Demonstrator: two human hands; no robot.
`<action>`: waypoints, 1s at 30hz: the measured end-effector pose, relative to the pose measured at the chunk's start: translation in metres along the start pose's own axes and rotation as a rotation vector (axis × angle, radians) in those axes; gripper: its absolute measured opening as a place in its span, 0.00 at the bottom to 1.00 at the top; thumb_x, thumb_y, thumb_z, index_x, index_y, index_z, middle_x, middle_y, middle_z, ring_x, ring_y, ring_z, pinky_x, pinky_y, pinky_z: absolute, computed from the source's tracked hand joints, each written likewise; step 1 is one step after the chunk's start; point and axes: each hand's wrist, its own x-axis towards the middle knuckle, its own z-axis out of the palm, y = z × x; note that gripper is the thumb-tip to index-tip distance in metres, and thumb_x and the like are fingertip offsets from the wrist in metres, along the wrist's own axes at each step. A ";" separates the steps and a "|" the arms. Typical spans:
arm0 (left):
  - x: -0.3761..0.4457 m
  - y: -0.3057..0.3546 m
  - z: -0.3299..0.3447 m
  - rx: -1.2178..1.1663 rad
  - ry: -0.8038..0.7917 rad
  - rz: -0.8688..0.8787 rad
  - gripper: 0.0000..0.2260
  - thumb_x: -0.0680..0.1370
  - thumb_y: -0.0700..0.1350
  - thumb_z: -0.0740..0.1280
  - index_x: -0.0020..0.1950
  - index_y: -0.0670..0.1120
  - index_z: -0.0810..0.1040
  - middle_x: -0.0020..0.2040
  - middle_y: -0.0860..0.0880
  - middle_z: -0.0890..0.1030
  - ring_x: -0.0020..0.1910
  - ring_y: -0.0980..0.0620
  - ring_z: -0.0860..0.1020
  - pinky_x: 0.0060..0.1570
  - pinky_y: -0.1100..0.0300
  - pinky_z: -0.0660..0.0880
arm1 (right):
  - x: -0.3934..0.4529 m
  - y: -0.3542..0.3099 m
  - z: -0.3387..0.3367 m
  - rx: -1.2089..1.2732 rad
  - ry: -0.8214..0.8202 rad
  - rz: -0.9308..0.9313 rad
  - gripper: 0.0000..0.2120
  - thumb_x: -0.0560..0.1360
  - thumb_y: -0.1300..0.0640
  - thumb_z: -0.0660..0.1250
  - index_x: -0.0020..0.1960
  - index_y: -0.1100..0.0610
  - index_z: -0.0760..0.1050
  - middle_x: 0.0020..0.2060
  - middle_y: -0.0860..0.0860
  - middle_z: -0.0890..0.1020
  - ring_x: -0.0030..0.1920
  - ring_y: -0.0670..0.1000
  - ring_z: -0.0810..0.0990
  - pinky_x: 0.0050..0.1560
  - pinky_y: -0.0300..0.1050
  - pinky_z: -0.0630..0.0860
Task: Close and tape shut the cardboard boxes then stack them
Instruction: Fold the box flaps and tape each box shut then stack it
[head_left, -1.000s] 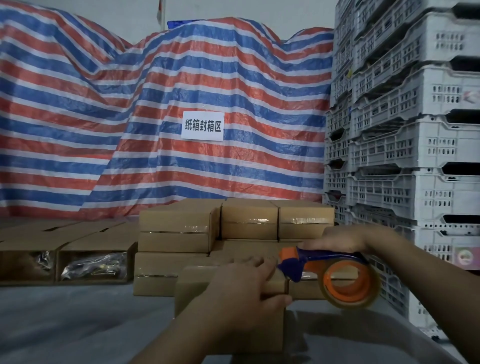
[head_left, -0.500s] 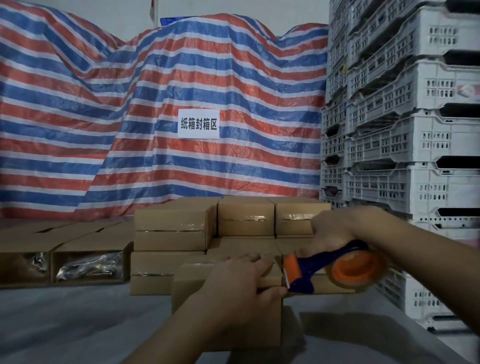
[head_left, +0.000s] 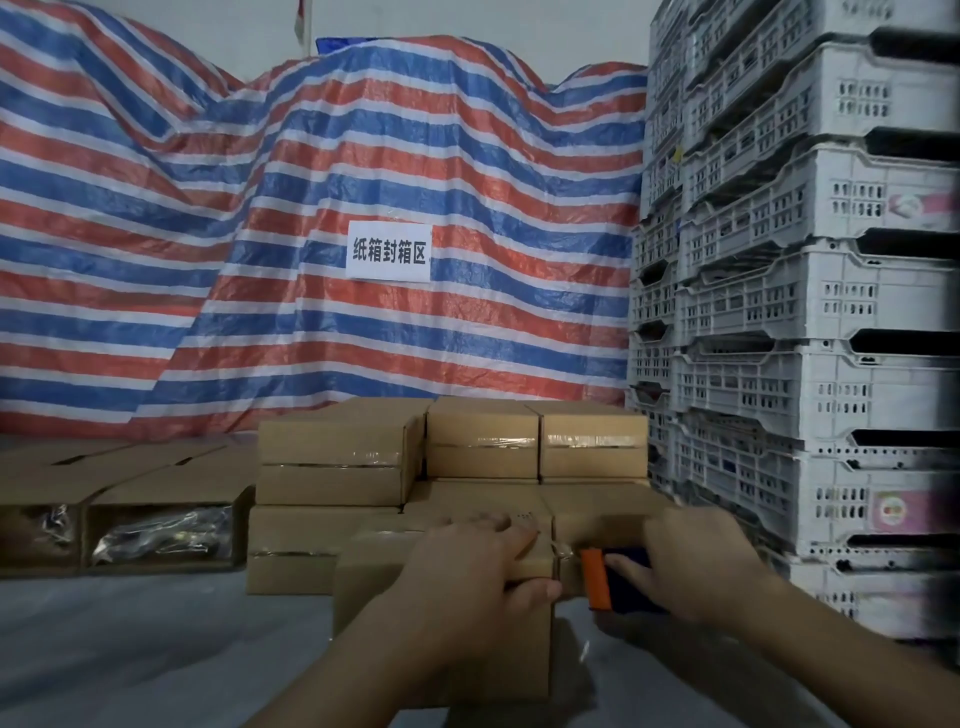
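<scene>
A closed cardboard box (head_left: 374, 587) stands on the grey table right in front of me. My left hand (head_left: 467, 566) lies over its top right corner, fingers across the lid and thumb down the near side. My right hand (head_left: 696, 566) grips a blue and orange tape dispenser (head_left: 602, 579), pressed low against the box's right side. A short strip of clear tape (head_left: 563, 551) runs from the box's top edge to the dispenser. Behind, taped boxes (head_left: 483, 441) sit stacked in two layers.
Open-ended boxes (head_left: 161, 530) with plastic-wrapped contents lie at the left. White plastic crates (head_left: 810, 312) tower on the right, close to my right hand. A striped tarp (head_left: 260, 208) with a paper sign (head_left: 388, 252) hangs behind. The grey table surface (head_left: 130, 649) stretches to the front left.
My right hand has swung the tape dispenser down from beside the box's top to low on its right side. The left hand stayed on the lid.
</scene>
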 end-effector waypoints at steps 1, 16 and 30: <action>0.000 -0.001 0.000 0.001 0.005 0.003 0.30 0.78 0.68 0.54 0.78 0.58 0.55 0.78 0.51 0.61 0.74 0.49 0.63 0.70 0.48 0.61 | -0.006 -0.001 0.011 0.050 0.009 0.055 0.31 0.76 0.25 0.50 0.40 0.49 0.76 0.36 0.46 0.78 0.32 0.46 0.74 0.29 0.41 0.67; 0.001 0.001 0.002 0.015 0.026 0.013 0.29 0.79 0.67 0.55 0.78 0.58 0.56 0.77 0.49 0.63 0.74 0.48 0.64 0.70 0.47 0.60 | -0.006 -0.018 -0.020 0.380 0.140 0.230 0.36 0.75 0.30 0.36 0.40 0.49 0.77 0.32 0.47 0.76 0.30 0.44 0.73 0.29 0.43 0.68; 0.002 0.001 0.007 0.043 0.110 -0.008 0.30 0.78 0.68 0.55 0.75 0.53 0.63 0.71 0.50 0.71 0.66 0.51 0.71 0.66 0.51 0.68 | 0.041 -0.104 -0.042 1.814 -0.219 0.202 0.31 0.82 0.35 0.48 0.80 0.50 0.61 0.77 0.48 0.65 0.77 0.50 0.62 0.69 0.45 0.57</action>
